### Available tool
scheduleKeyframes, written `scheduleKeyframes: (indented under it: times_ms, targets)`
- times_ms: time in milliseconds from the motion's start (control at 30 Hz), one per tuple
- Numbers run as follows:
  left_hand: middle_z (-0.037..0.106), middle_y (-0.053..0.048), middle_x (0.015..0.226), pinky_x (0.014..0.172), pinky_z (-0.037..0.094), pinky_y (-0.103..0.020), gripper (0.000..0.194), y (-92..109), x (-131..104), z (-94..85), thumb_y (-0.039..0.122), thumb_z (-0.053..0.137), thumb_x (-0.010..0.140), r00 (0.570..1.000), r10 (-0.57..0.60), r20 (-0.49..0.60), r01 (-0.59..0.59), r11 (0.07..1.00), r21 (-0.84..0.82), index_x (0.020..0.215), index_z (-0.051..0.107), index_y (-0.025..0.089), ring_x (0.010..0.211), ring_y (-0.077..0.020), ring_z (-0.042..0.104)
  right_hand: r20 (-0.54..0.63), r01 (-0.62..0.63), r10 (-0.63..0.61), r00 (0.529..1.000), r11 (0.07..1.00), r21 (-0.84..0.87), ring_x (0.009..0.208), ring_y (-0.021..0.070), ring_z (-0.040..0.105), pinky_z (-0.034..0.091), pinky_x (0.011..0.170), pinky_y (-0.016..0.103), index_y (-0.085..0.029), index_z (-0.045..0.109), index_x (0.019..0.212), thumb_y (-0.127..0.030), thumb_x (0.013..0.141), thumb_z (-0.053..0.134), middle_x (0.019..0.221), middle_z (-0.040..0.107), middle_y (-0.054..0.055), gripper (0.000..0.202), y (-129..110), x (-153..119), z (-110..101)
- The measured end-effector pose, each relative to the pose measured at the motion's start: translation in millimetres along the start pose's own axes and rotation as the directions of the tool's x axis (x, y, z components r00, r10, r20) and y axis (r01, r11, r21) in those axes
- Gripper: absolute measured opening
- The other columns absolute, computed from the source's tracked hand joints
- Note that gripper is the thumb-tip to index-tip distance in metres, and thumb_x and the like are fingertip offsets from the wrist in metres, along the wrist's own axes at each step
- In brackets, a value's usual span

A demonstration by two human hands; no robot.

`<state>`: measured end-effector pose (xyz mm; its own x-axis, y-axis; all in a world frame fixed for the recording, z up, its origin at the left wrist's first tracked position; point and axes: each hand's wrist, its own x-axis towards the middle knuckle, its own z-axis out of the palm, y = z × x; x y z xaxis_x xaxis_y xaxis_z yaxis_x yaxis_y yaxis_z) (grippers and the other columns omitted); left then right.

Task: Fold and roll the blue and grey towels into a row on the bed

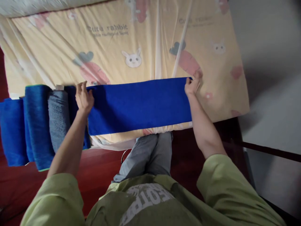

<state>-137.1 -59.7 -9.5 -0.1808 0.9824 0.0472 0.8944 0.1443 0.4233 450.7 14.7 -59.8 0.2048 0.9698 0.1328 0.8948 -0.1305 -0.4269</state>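
Note:
A bright blue towel (141, 105) lies flat as a long strip along the near edge of the bed. At its far left corner, my left hand (84, 97) has its fingers bent over the cloth, pinching that corner. My right hand (193, 84) grips the far right corner between thumb and fingers. Just left of my left hand is a row of folded towels: a grey one (58, 116), a darker blue one with green edging (39, 125) and a blue one (12, 131). Another dark blue towel (71, 97) is partly hidden behind my left forearm.
The bed has a yellow sheet (150, 53) printed with rabbits and carrots, wrinkled in long folds. A pale bundle (47, 6) lies along the far left edge. A grey-white wall (272, 88) stands at right, and a dark red floor (98, 175) shows below.

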Motion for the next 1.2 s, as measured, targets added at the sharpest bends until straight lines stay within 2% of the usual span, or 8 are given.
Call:
scheduleKeyframes:
  times_ms: [200, 367, 533, 733, 833, 867, 1000, 1200]
  targets:
    - [0.018, -0.011, 0.171, 0.131, 0.016, -0.052, 0.060, 16, -108, 34.4, 0.039, 0.037, 0.102, 0.991, 0.108, 0.075, -0.110, 0.994, 0.025, 0.158, 0.037, 0.016, 0.159, -0.0283, 0.013, 0.132, 0.082, -0.078, 0.988, 0.996, -0.027, 0.159, 0.0199, 0.020, 0.020, 0.131, 0.050, -0.019, 0.037, 0.157, -0.042, 0.105, 0.030, 0.170, 0.025, 0.009, 0.057, -17, -116, -4]
    - [0.014, -0.013, 0.172, 0.129, 0.013, -0.061, 0.067, 10, -194, 25.9, 0.037, 0.041, 0.101, 0.997, -0.025, 0.070, 0.022, 0.999, 0.045, 0.163, 0.027, 0.018, 0.160, -0.0317, 0.008, 0.136, 0.035, -0.022, 0.990, 0.995, -0.091, 0.158, 0.0196, 0.024, 0.020, 0.131, 0.050, -0.017, 0.045, 0.152, -0.041, 0.104, 0.023, 0.164, 0.038, 0.012, 0.058, 26, -182, -38]
    - [0.006, -0.024, 0.170, 0.127, 0.020, -0.061, 0.071, 6, -244, 16.0, 0.042, 0.036, 0.103, 0.987, -0.158, 0.019, 0.157, 0.987, 0.034, 0.162, 0.023, 0.005, 0.159, -0.0388, 0.006, 0.071, -0.207, 0.205, 0.976, 0.978, 0.018, 0.157, 0.0252, 0.021, 0.011, 0.131, 0.054, -0.014, 0.052, 0.143, -0.037, 0.100, 0.034, 0.162, 0.039, 0.018, 0.053, 43, -215, -62]
    - [0.005, -0.016, 0.172, 0.131, 0.018, -0.052, 0.070, 52, -329, 9.0, 0.038, 0.038, 0.102, 0.984, 0.043, 0.173, -0.051, 0.998, 0.041, 0.164, 0.020, 0.010, 0.159, -0.0326, -0.003, -0.046, -0.417, 0.457, 0.888, 0.844, 0.336, 0.155, 0.0346, 0.021, 0.012, 0.129, 0.053, -0.019, 0.053, 0.130, -0.030, 0.089, 0.048, 0.162, 0.035, 0.022, 0.043, -9, -258, -72]
    - [0.025, -0.017, 0.168, 0.128, 0.028, -0.052, 0.060, 85, -388, 21.4, 0.035, 0.037, 0.102, 0.893, 0.244, 0.378, -0.257, 0.966, -0.017, 0.158, 0.038, 0.014, 0.158, -0.0328, 0.017, 0.009, -0.447, 0.508, 0.861, 0.750, 0.488, 0.139, 0.0333, 0.047, 0.034, 0.122, 0.050, -0.025, 0.052, 0.124, -0.030, 0.086, 0.049, 0.144, 0.057, 0.014, 0.039, -59, -295, -56]
    - [0.029, -0.017, 0.166, 0.126, 0.031, -0.053, 0.061, 94, -404, 27.0, 0.036, 0.041, 0.100, 0.863, 0.296, 0.410, -0.311, 0.950, -0.030, 0.158, 0.040, 0.016, 0.156, -0.0333, 0.022, 0.085, -0.466, 0.511, 0.855, 0.688, 0.556, 0.129, 0.0297, 0.057, 0.044, 0.114, 0.047, -0.028, 0.053, 0.122, -0.030, 0.087, 0.048, 0.134, 0.065, 0.008, 0.036, -78, -308, -48]
    - [0.029, -0.023, 0.164, 0.120, 0.038, -0.057, 0.072, 109, -432, 43.3, 0.035, 0.055, 0.092, 0.829, 0.379, 0.412, -0.426, 0.904, 0.025, 0.159, 0.037, 0.014, 0.153, -0.0389, 0.027, 0.625, -0.642, 0.354, 0.695, -0.084, 0.762, 0.100, 0.0191, 0.070, 0.057, 0.092, 0.035, -0.031, 0.060, 0.103, -0.027, 0.089, 0.051, 0.100, 0.075, -0.005, 0.017, -148, -354, -20]
    - [0.032, -0.026, 0.163, 0.116, 0.042, -0.053, 0.072, 104, -417, 43.0, 0.037, 0.056, 0.093, 0.805, 0.426, 0.413, -0.492, 0.868, 0.064, 0.159, 0.037, 0.014, 0.149, -0.0383, 0.038, 0.730, -0.591, 0.138, 0.669, -0.497, 0.635, 0.098, 0.0117, 0.072, 0.059, 0.088, 0.024, -0.023, 0.063, 0.092, -0.025, 0.094, 0.052, 0.101, 0.075, 0.003, 0.011, -198, -366, 4]
